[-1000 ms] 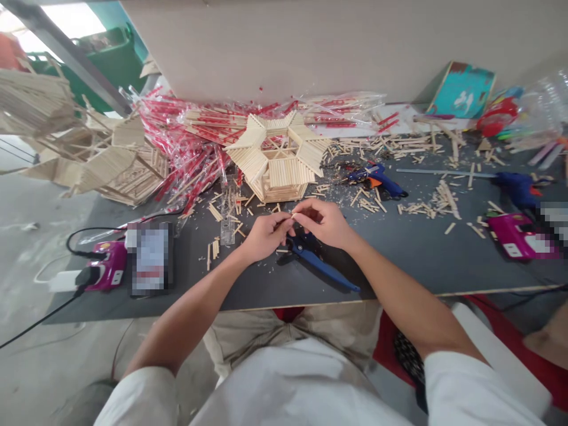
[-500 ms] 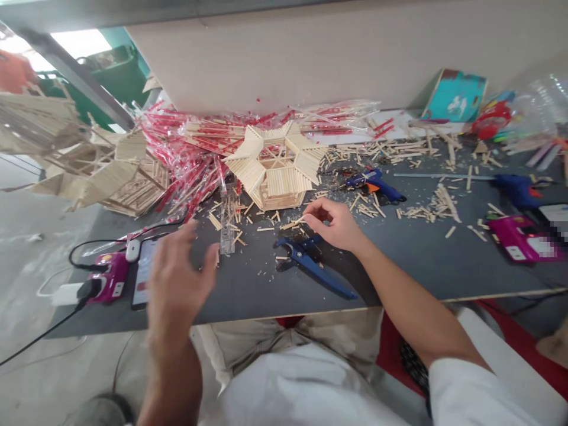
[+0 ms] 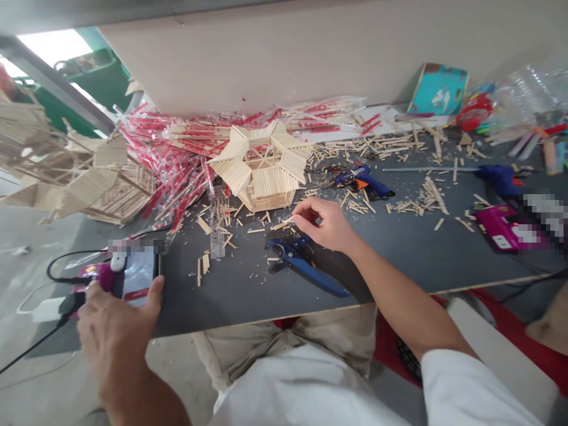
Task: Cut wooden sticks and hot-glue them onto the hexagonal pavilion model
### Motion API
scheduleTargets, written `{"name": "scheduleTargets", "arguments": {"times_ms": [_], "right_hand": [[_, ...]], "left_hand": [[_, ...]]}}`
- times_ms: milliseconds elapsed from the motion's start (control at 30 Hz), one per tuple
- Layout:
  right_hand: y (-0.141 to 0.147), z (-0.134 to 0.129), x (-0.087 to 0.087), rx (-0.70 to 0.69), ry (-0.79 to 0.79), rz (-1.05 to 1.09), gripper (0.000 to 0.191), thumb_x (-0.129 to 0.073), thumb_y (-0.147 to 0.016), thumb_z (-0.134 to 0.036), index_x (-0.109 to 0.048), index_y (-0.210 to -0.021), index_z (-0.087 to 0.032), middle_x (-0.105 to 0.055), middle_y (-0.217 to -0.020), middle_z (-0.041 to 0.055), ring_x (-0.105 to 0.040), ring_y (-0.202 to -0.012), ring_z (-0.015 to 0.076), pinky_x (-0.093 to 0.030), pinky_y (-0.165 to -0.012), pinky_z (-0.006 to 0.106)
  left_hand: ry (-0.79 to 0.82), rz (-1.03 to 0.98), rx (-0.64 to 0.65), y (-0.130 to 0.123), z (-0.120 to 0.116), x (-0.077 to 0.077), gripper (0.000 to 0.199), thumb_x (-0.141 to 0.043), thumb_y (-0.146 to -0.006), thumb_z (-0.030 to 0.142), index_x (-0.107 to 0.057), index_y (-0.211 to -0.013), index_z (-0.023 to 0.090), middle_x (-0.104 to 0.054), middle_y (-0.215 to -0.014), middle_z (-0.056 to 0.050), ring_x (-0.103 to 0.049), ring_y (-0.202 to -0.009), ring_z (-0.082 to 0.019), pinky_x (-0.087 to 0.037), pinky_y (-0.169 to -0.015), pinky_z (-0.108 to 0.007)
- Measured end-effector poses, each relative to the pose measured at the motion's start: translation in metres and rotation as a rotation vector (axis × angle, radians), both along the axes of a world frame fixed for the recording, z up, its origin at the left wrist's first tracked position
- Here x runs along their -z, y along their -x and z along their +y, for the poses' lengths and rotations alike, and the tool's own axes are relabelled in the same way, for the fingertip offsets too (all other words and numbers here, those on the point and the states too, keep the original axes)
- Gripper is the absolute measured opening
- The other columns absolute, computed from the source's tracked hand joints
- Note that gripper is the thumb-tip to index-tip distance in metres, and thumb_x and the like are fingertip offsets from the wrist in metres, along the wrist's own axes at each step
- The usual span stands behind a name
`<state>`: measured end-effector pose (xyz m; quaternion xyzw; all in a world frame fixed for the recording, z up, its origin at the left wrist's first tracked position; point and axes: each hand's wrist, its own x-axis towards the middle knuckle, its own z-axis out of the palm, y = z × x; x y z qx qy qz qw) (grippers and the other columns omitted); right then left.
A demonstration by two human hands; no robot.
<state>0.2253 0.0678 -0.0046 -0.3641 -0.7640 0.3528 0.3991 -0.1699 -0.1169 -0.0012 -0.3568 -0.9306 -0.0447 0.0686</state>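
Right hand (image 3: 323, 223) curls above the table (image 3: 399, 278), thumb and forefinger apparently closed on the end of a short wooden craft stick (image 3: 281, 224). The stick points out to the left of the hand, its long axis tilted slightly lower at its far end, toward the base of a stick-built pavilion model (image 3: 266, 183) standing just beyond. The right hand is by far the nearer to the stick; the left hand (image 3: 116, 331) is well apart at the lower left, wrapped around a smartphone (image 3: 141, 275) with its thumb over the phone's right edge. Beside the phone are a magenta plastic box (image 3: 100, 275) and a white charger plug (image 3: 49, 309). Blue-handled pliers (image 3: 306, 265) lie just below the right hand, jaws toward the upper left and handles running to the lower right. A clear plastic ruler (image 3: 217, 236) lies between the phone and the pavilion, among scattered stick offcuts. Behind the model, clear plastic wrappers (image 3: 177, 160) hold bundles of red-marked sticks, while a blue hot glue gun (image 3: 366, 180) rests to the right. At the far right, a clear plastic bag (image 3: 528, 89) holds no contents that can be made out.
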Motion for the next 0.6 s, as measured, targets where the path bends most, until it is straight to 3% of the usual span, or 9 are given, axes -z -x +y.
{"name": "scheduleTargets", "arguments": {"times_ms": [267, 467, 600], "right_hand": [[-0.003, 0.001, -0.002, -0.004, 0.003, 0.014, 0.009, -0.067, -0.099, -0.033, -0.068, -0.095, -0.025, -0.066, -0.076, -0.0020, -0.058, -0.063, 0.0120, -0.049, -0.060, 0.030], [-0.002, 0.003, -0.001, 0.003, -0.001, -0.014, 0.010, -0.066, -0.099, -0.034, -0.068, -0.095, -0.025, -0.067, -0.076, -0.0014, -0.059, -0.063, 0.0127, -0.050, -0.061, 0.030], [-0.002, 0.003, 0.000, 0.005, -0.014, -0.021, 0.009, -0.066, -0.099, -0.033, -0.067, -0.094, -0.025, -0.067, -0.077, -0.0015, -0.059, -0.063, 0.0125, -0.050, -0.061, 0.030]], "left_hand": [[0.135, -0.102, -0.041, -0.016, 0.019, -0.011, 0.117, -0.055, -0.084, 0.083, -0.026, -0.164, 0.002, -0.053, -0.152, -0.036, -0.056, -0.141, -0.052, -0.049, -0.113, -0.059], [0.190, -0.180, -0.010, 0.002, 0.048, -0.015, 0.119, -0.056, -0.084, 0.081, -0.023, -0.163, -0.001, -0.048, -0.156, -0.039, -0.050, -0.144, -0.056, -0.046, -0.112, -0.062], [0.152, -0.206, 0.006, 0.013, 0.058, -0.014, 0.124, -0.060, -0.081, 0.082, -0.015, -0.168, 0.004, -0.040, -0.166, -0.033, -0.048, -0.147, -0.055, -0.045, -0.114, -0.062]]}}
